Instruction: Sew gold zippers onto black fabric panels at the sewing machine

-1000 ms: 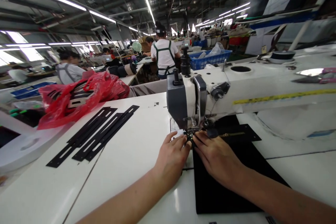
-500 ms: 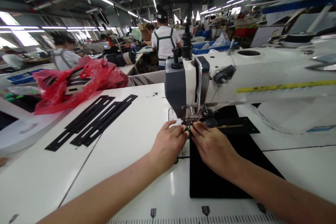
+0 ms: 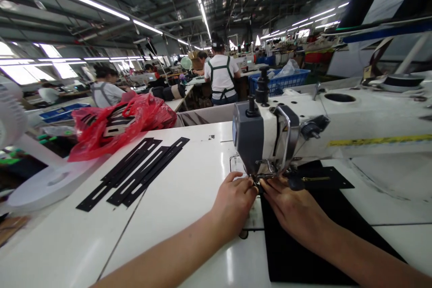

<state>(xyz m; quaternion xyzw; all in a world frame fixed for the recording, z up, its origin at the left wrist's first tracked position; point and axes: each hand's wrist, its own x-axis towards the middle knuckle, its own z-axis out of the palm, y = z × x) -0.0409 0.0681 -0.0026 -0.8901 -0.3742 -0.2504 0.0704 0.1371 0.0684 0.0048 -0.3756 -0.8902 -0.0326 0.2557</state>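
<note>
The left hand (image 3: 233, 204) curls below the sewing machine head (image 3: 249, 139) — the right hand (image 3: 294, 209) rests on black fabric (image 3: 288, 258); any grasp I cannot tell.

White table (image 3: 182, 189) with black slotted strips (image 3: 153, 174), black fabric (image 3: 293, 256) and sewing machine (image 3: 249, 139) on top, red bag (image 3: 155, 109) at left edge

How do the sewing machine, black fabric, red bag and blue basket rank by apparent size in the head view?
1. Sewing machine
2. Black fabric, red bag: unsure; fabric nearer, partly hidden
3. Blue basket
</note>
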